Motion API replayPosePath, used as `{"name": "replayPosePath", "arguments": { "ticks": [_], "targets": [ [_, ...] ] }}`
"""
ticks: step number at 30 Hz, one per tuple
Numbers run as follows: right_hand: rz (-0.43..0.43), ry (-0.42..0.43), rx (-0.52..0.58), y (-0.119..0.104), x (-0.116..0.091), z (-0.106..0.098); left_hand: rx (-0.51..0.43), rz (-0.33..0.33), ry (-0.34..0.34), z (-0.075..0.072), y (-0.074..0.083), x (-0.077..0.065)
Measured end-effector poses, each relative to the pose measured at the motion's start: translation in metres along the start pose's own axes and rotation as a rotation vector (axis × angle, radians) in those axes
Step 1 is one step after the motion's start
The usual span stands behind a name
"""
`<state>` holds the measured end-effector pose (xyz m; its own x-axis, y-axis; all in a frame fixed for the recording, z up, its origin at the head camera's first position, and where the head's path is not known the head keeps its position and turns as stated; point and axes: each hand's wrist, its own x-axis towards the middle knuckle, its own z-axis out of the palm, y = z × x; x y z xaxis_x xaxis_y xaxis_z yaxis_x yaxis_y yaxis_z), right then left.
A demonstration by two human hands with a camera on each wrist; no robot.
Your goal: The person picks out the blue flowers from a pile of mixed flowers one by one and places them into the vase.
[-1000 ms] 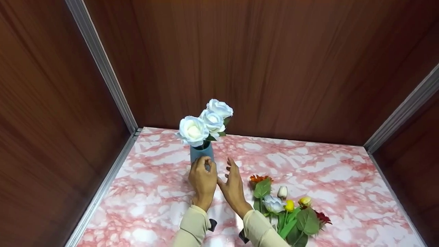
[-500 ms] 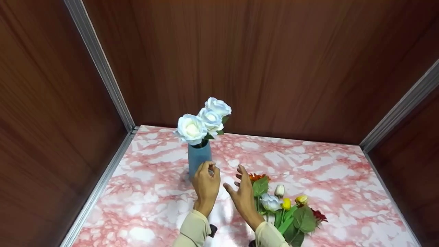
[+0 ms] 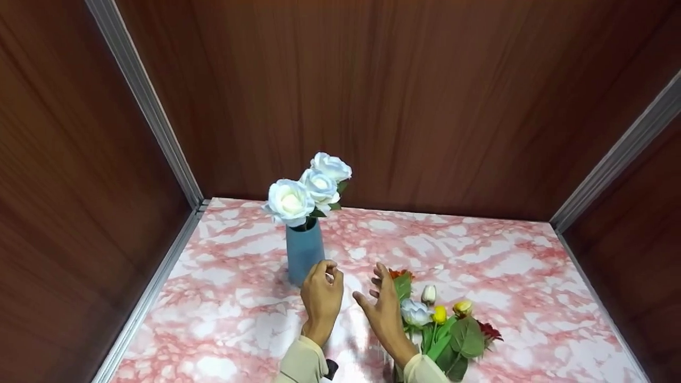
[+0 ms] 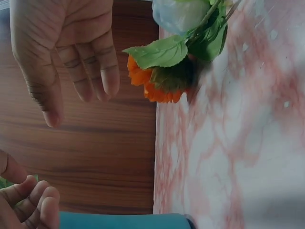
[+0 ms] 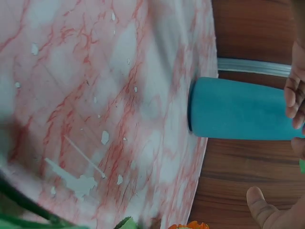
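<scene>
A blue vase (image 3: 305, 250) stands upright on the table with several pale blue-white roses (image 3: 291, 202) in it. My left hand (image 3: 322, 295) is just in front of the vase's lower right side. Its fingers curl loosely, thumb close to the index finger, holding nothing. To the right, my right hand (image 3: 384, 308) has its fingers extended and thumb apart, also holding nothing. It is beside a pile of loose flowers and partly covers it: an orange flower (image 3: 400, 274), a pale blue flower (image 3: 416, 312), a white tulip (image 3: 429, 294), yellow tulips (image 3: 439, 314) and a dark red flower (image 3: 489, 331).
The tabletop (image 3: 223, 314) has a pink and white marbled surface. Brown wood-look panels (image 3: 383, 106) rise behind it and at both sides, with grey metal strips (image 3: 154, 106) at the corners.
Both hands have drawn back from the vase toward me and moved farther apart, uncovering more of the vase. The head view has shifted slightly. The roses stay in the vase.
</scene>
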<state>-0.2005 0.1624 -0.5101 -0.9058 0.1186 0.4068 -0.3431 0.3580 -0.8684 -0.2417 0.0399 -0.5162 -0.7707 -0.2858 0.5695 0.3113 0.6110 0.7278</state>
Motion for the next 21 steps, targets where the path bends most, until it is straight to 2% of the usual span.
{"name": "replayPosePath", "arguments": {
  "ticks": [8, 15, 21],
  "targets": [
    [0.057, -0.001, -0.015, 0.031, -0.012, -0.015, -0.012, -0.035, -0.119, 0.007, 0.011, -0.017],
    [0.143, 0.019, -0.057, 0.039, -0.024, -0.031, -0.007, -0.022, -0.161, 0.016, 0.019, -0.030],
    [0.177, 0.038, -0.011, 0.043, -0.033, -0.041, -0.017, -0.009, -0.197, 0.024, 0.023, -0.041]
  ]
}}
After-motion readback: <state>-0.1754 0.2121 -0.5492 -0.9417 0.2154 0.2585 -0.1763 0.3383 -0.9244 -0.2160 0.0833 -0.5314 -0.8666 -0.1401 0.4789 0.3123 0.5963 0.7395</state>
